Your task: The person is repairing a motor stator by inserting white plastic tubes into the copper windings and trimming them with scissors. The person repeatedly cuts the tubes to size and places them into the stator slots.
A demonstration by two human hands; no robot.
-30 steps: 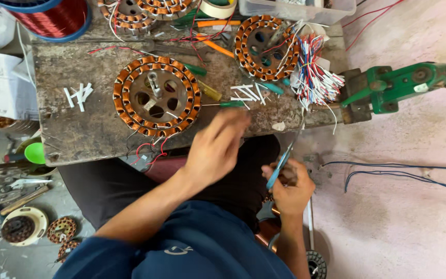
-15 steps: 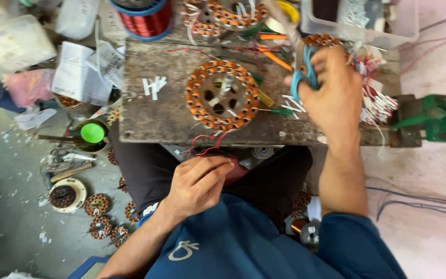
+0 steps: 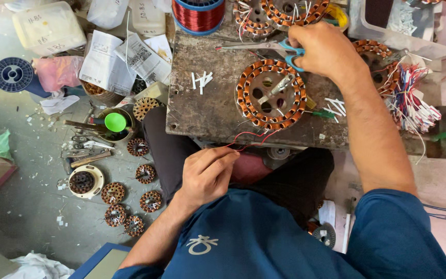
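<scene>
Right hand [image 3: 322,50] is up at the far side of the bench, fingers closed through the blue handles of the scissors [image 3: 264,46], blades lying flat and pointing away to the person's left. Left hand [image 3: 208,173] is down at the lap, fingertips pinched together on the thin red lead wires [image 3: 249,137] that trail off the near edge of the bench. Those leads run up to the wound stator [image 3: 270,94], copper coils ringed round a steel core, sitting flat on the worn bench top [image 3: 202,113] just below the scissors. A small heap of white sleeve pieces [image 3: 201,79] lies to its left, more stators [image 3: 280,10] crowd the back edge, and a spool of red enamelled wire [image 3: 198,13] stands behind. Bundled coloured leads [image 3: 410,101] sit off to the right.

To my eye the wise way here is keeping those red leads taut and clear of the coils, and cutting only past the pinch, since a nicked winding would spoil the stator. On the floor, smaller stators [image 3: 130,201] lie scattered beside a green-lidded tin [image 3: 115,123].
</scene>
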